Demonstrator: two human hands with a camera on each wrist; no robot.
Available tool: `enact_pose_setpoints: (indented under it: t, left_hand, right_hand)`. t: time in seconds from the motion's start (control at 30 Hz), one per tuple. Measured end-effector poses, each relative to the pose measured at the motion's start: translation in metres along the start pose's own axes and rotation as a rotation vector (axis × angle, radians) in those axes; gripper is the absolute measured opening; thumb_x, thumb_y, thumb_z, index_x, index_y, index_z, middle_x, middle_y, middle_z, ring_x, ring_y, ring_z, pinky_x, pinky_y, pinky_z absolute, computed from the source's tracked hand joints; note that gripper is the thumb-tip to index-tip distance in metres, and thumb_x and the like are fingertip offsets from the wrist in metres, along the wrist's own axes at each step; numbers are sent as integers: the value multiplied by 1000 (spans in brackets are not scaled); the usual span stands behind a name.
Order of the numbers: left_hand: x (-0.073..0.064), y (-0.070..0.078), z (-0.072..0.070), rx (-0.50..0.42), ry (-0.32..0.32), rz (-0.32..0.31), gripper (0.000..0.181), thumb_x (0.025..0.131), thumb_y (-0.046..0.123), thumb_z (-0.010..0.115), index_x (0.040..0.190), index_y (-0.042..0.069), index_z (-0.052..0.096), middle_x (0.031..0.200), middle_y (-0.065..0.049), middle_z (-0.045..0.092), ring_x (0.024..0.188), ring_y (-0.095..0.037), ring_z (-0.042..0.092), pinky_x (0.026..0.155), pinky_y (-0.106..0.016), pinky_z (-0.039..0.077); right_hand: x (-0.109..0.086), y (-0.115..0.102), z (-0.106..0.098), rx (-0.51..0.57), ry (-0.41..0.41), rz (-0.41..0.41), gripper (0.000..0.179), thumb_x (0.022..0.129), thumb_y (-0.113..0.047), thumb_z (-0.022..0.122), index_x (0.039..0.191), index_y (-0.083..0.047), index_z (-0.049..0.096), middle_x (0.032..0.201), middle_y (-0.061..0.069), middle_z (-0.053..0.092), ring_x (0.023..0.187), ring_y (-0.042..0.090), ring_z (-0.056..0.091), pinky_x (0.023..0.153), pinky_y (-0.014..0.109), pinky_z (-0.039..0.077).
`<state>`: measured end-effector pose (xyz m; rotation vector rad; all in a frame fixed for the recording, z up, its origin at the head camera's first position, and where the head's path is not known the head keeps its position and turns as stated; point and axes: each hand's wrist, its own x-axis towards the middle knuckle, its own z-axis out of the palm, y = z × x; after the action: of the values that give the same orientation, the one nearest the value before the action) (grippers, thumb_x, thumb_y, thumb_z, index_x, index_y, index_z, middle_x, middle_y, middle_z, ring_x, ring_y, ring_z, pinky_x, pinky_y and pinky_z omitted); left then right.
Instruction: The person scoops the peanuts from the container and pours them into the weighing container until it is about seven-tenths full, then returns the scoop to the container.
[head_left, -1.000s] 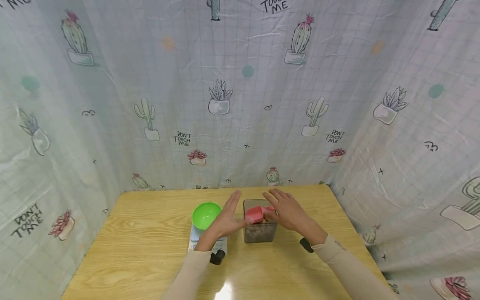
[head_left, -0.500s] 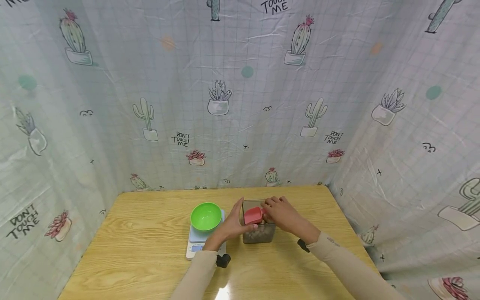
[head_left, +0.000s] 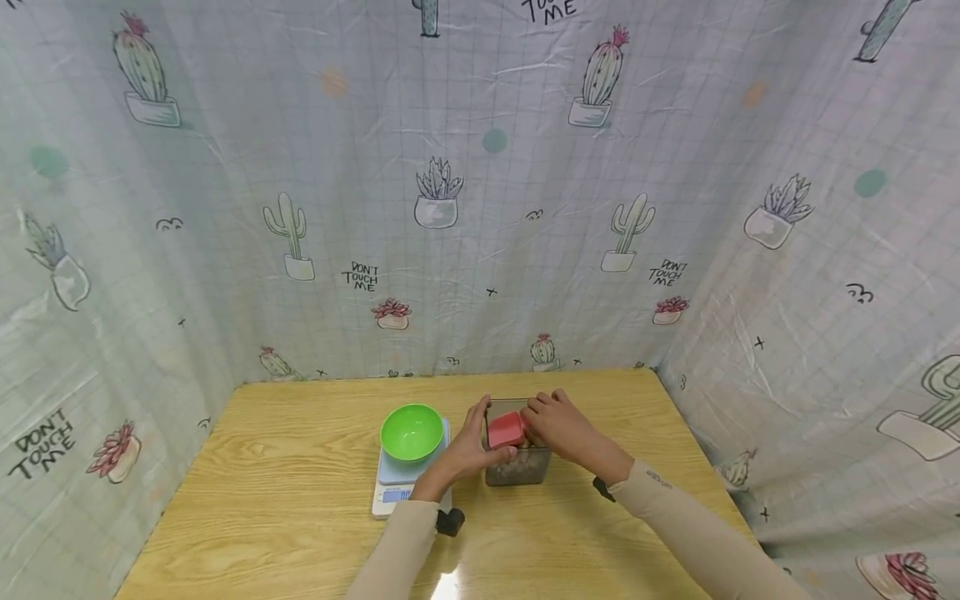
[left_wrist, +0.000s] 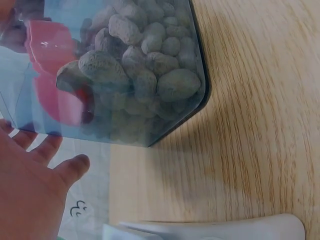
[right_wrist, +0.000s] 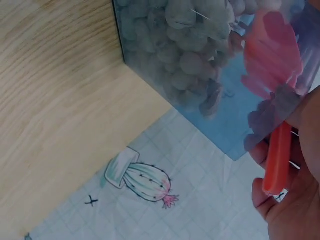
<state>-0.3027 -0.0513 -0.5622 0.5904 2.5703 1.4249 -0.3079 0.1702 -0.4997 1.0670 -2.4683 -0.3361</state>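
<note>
Red scoop (head_left: 506,430): your right hand (head_left: 558,427) grips it; dig gently. Steady the container (head_left: 510,407) with your spread left hand (head_left: 468,448).

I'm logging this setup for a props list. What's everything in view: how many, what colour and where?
table: 1, wood-toned, beneath everything
curtain: at least 1, pale with cactus prints, behind and beside the table
container: 1, see-through grey, on the table
peanuts: many, brownish, in the container
scoop: 1, red, blade inside the container
scale: 1, white and pale blue, left of the container
bowl: 1, green, on the scale
wrist cameras: 2, black, one per wrist
sleeves: 2, beige, on the forearms
left hand: 1, bare, at the container's left side
right hand: 1, bare, gripping the scoop's handle
</note>
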Motion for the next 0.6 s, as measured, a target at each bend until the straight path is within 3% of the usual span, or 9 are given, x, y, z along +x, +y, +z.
enact_pose_setpoints:
  t: [0.2,0.4,0.6]
  left_hand:
    - [-1,2,-2,-29,-23,-26,111,81,54,73,159,19,4,166,-11,10,148,-37,27,112,-56,35]
    - [-3,5,-3,-40,-34,-57,110,82,56,72,159,21,1,166,-8,6,147,-36,27,112,-56,35]
    - [-4,4,-2,-39,-39,-54,110,81,59,71,159,25,2,166,-8,7,148,-34,27,112,-54,36]
  right_hand:
    - [0,7,-9,7,-30,-8,23,90,-23,72,109,-13,63,101,2,65,92,20,60,77,36,48]
    - [-3,17,-20,-32,-50,-58,26,92,-22,69,114,-12,61,102,2,63,91,19,57,75,35,46]
    - [-2,24,-33,-154,-57,-121,21,94,-22,67,112,-13,61,102,2,61,92,20,55,77,35,43]
